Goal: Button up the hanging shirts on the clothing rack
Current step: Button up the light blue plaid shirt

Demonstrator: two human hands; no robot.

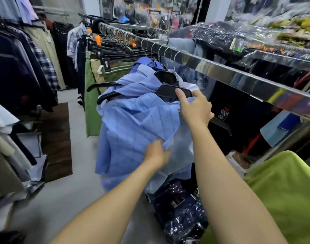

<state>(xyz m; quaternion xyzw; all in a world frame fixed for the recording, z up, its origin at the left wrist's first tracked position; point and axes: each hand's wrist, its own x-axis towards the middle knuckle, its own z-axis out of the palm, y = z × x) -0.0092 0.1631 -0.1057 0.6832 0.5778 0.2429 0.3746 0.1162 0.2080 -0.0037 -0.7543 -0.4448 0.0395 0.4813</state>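
While shirts crowd the steel clothing rack (221,71) running from the near right to the far left of a packed shop, a person works on the nearest blue checked shirt (133,124), which hangs on a black hanger (170,91) near the rail's middle. Its front lies open, the pale inside of the cloth showing at right, and no fastened button can be made out, so the buttoning of this shirt appears barely begun. Other blue shirts (143,64) wait just behind it; whether they are buttoned cannot be told. The right hand (194,106) grips the hanger and collar at the top. The left hand (156,154), lower down, pinches the shirt's front edge (166,144) between curled fingers.
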